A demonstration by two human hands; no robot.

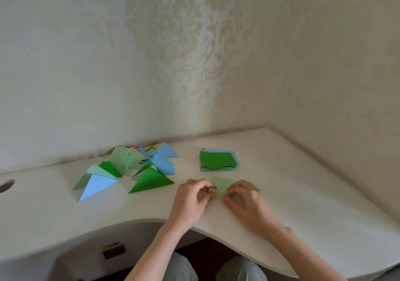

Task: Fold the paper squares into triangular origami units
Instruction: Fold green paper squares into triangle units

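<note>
Probably a room in a home: cream damask wallpaper [173, 31] covers both walls meeting in the corner behind a curved white desk [303, 183], with a small drawer handle [114, 251] under the desk's front edge.

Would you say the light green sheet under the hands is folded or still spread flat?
Spread flat: the light green sheet shows square far corners, no crease visible; both hands cover its near edge.

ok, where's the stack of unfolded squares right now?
In the head view, the stack of squares sits on the desk right of centre, just beyond the hands and right of the pile of folded triangles.
</note>
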